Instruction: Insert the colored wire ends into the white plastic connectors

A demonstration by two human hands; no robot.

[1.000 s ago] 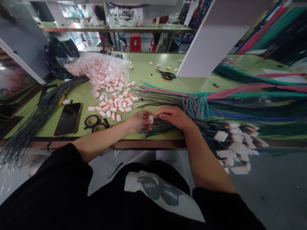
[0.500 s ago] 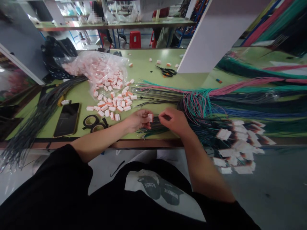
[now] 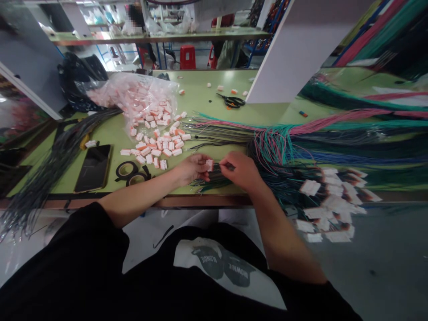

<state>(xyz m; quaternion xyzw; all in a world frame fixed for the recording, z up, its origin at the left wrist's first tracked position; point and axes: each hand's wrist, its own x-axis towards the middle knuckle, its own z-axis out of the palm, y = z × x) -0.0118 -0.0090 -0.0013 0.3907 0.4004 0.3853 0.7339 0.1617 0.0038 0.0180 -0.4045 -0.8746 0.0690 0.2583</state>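
Between the fingertips of my left hand [image 3: 194,169] is a small white and orange connector [image 3: 209,165]. Just to its right, my right hand [image 3: 239,168] is pinched on a thin dark wire that runs toward the connector. Whether the wire enters the connector is too small to tell. Beyond both hands lies a bundle of wires [image 3: 274,145], teal, pink and dark. Loose connectors [image 3: 158,145] are heaped to the left, partly under a clear plastic bag [image 3: 133,93]. Finished-looking wires with connectors [image 3: 334,191] hang over the table edge at the right.
Black-handled scissors [image 3: 234,101] lie behind the wires, near a white post [image 3: 281,58]. Tape rolls [image 3: 126,168], a phone [image 3: 93,168] and grey wires [image 3: 50,165] are at the left. A red stool [image 3: 187,57] stands beyond the green table [image 3: 200,96].
My right hand has moved slightly left, closer to the connector. My left hand still holds the connector in nearly the same place.
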